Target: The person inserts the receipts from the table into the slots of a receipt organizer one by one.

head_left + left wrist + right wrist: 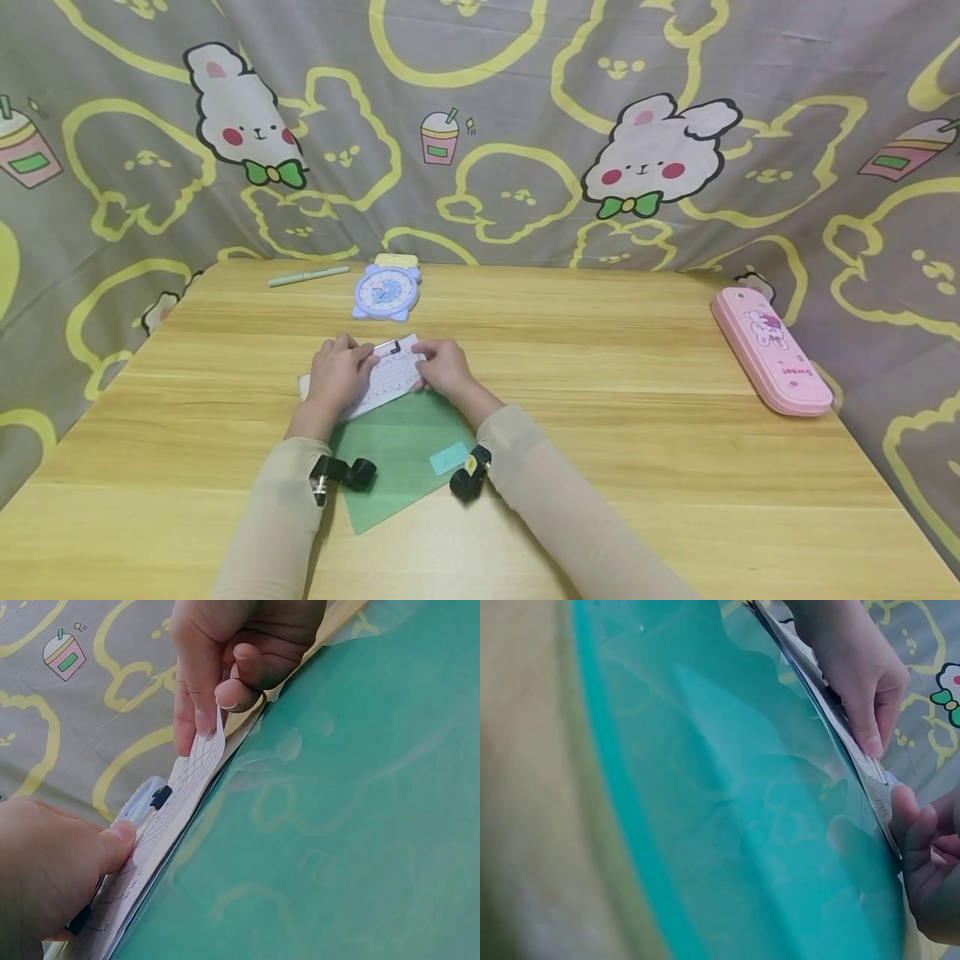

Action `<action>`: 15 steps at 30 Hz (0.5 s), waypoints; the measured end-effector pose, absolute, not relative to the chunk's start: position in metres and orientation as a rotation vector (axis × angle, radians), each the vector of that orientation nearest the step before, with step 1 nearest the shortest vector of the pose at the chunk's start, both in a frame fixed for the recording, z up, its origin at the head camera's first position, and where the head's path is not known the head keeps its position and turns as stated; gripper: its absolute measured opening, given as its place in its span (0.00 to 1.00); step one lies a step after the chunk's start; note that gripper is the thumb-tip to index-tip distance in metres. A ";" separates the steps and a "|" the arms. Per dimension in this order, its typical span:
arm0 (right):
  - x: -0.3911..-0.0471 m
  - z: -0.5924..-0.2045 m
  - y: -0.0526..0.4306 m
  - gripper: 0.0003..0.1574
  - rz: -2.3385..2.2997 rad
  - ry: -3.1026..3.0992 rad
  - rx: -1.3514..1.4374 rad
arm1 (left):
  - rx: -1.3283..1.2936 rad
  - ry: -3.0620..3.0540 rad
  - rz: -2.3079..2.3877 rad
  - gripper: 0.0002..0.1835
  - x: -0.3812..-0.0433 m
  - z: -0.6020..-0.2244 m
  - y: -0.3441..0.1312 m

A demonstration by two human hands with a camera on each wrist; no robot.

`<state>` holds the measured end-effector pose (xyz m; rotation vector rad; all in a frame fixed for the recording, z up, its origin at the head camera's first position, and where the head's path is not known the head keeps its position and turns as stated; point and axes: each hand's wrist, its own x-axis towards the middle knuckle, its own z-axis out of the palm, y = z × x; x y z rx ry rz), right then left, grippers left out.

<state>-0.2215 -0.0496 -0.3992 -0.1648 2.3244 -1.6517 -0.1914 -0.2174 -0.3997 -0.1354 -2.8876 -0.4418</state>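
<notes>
A green clipboard lies tilted on the table, a teal label near its lower edge. Across its far end are printed grid papers under a metal clip. My left hand grips the clip, and its thumb presses on the metal in the left wrist view. At the papers' far right corner, my right hand pinches the sheet edge between thumb and fingers. That corner is lifted slightly in the left wrist view. Green board fills much of the right wrist view.
Just beyond the hands lies a blue clock, with a yellow object behind it. A pale green pen is at the back left. On the right rests a pink pencil case. A patterned curtain borders the table.
</notes>
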 end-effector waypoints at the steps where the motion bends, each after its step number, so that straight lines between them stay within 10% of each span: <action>1: -0.221 -0.399 -0.050 0.18 -1.657 2.322 -0.164 | -0.131 -2.892 -0.443 0.17 -0.191 -0.399 -0.217; 15: -0.218 -0.402 -0.041 0.18 -1.722 2.243 -0.263 | -0.091 -2.898 -0.482 0.19 -0.189 -0.399 -0.218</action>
